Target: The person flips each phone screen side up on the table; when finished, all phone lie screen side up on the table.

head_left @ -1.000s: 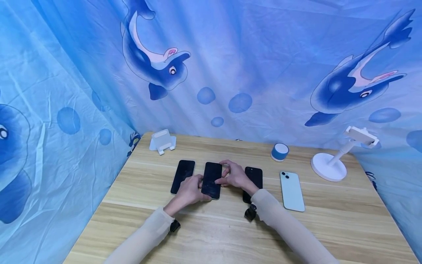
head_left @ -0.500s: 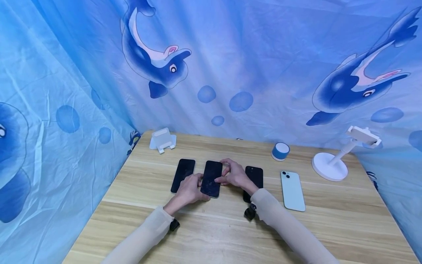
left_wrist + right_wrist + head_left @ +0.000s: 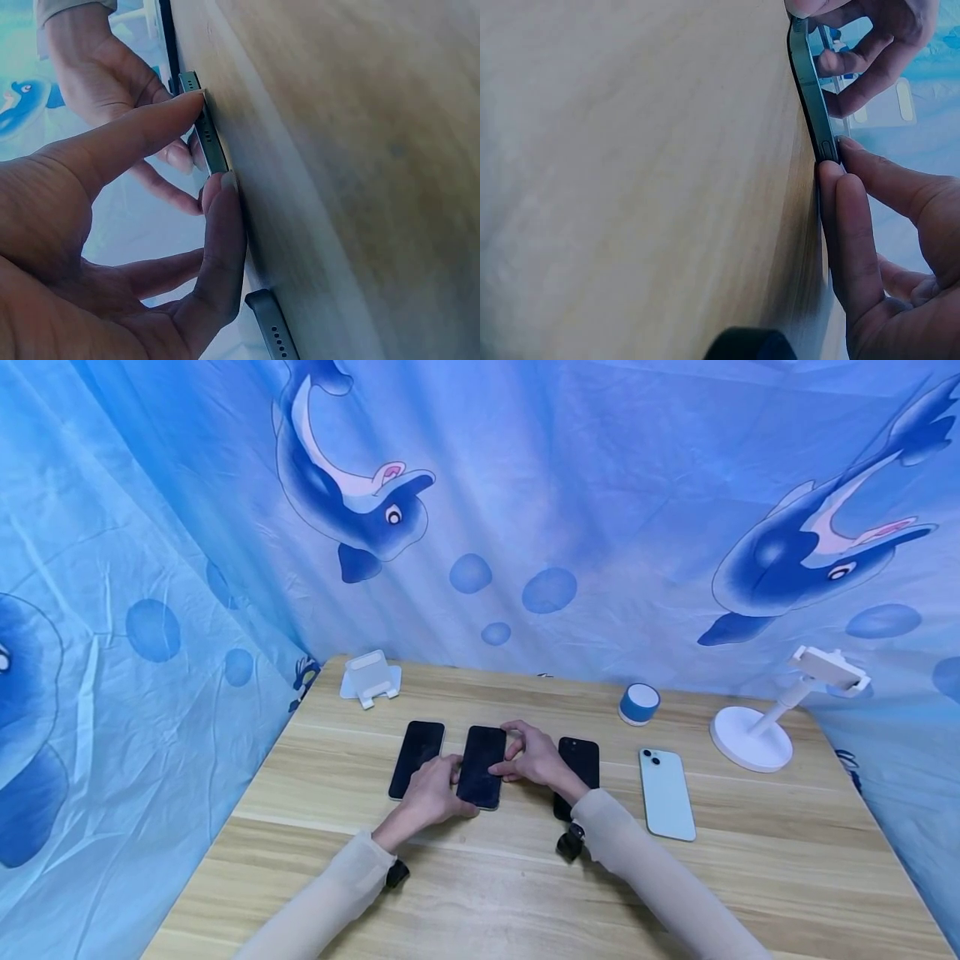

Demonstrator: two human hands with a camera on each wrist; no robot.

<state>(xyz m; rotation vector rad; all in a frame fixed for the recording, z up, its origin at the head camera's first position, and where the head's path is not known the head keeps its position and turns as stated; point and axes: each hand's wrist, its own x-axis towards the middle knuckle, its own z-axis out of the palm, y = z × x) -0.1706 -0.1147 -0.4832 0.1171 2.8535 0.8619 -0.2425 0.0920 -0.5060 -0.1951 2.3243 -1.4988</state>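
A black smartphone [image 3: 481, 767], screen up, lies between my two hands in the middle of the table. My left hand [image 3: 431, 790] grips its lower left, the thumb at the bottom edge and fingers along the left side. On its right side my right hand [image 3: 534, 758] pinches the edge between thumb and fingers. Seen edge-on, the smartphone [image 3: 213, 150] shows a greenish frame in the left wrist view. In the right wrist view the smartphone [image 3: 811, 97] appears close to the tabletop; whether it is slightly raised I cannot tell.
Left of the hands lies another dark phone [image 3: 418, 758]. To the right are a black phone [image 3: 579, 768], face down and partly under the right wrist, and a pale green phone [image 3: 667, 795]. Behind stand a white stand [image 3: 370, 678], a blue-white cylinder [image 3: 639, 704] and a round-based phone holder [image 3: 752, 739].
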